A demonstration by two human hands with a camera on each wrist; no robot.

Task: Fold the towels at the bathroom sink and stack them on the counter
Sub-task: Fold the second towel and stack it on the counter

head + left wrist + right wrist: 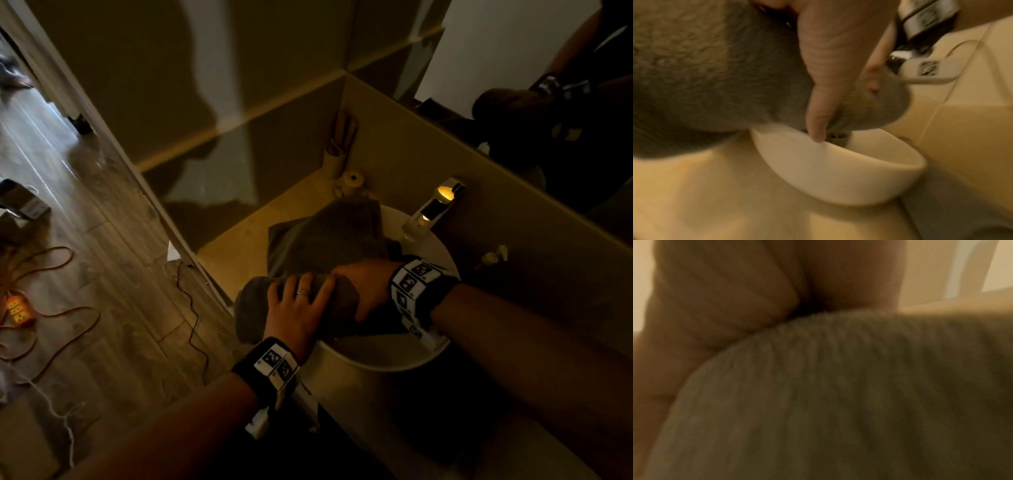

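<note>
A dim, warm-lit bathroom: a pale beige counter [236, 246] runs into a corner under a mirror, carrying a round white vessel sink [394, 359] near its front edge, with a chrome faucet [433, 209] at the sink's back rim. A dark grey terry towel [329, 236] lies draped over the sink's left rim, its near part bunched into a thick fold that overhangs the counter's front edge. The left hand [298, 308] presses spread, fairly straight fingers flat on that fold; the wrist view shows one finger reaching down to the sink rim. The right hand [364, 286] lies on the fold just beside it, but whether its fingers curl into the cloth I cannot tell. To fold well, I judge the towel should be drawn clear of the basin onto the flat counter, edges matched, then smoothed outward from the crease, lest it sag into the bowl.
</note>
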